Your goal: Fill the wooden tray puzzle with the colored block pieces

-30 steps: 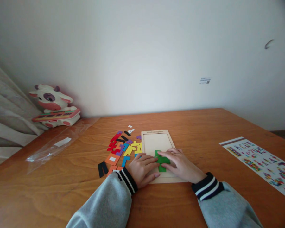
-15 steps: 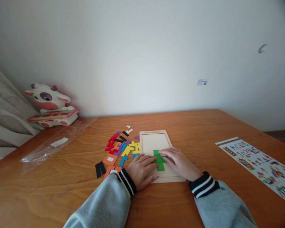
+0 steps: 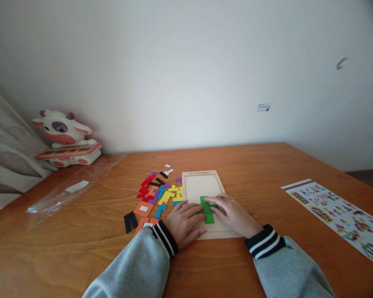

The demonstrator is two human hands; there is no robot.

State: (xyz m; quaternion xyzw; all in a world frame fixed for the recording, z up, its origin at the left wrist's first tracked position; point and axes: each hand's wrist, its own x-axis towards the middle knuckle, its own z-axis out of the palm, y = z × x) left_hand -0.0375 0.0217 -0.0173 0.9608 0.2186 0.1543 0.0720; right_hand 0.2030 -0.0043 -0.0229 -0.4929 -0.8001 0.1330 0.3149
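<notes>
Several green puzzle pieces (image 3: 209,218) lie together in a rough cross on the pale wooden puzzle tray (image 3: 200,186). My left hand (image 3: 185,221) rests palm down over the tray's left edge. Its fingers are stretched out, and the fingertips reach the left side of the green pieces. From the right, my right hand (image 3: 233,213) has thumb and fingers closed about the right part of the green group, pinching a green piece there. The fingers partly hide that piece. Left of the tray lie loose yellow pieces (image 3: 166,197) and blue pieces (image 3: 161,211).
Red pieces (image 3: 147,181), orange pieces (image 3: 143,209) and black pieces (image 3: 130,222) are spread at the left. A clear plastic bag (image 3: 59,194) and a cow toy with a keyboard (image 3: 68,138) sit farther left. A printed pattern sheet (image 3: 335,219) lies at the right.
My right hand has shifted very slightly left, with its thumb a little further in over the green pieces. My left hand has hardly moved.
</notes>
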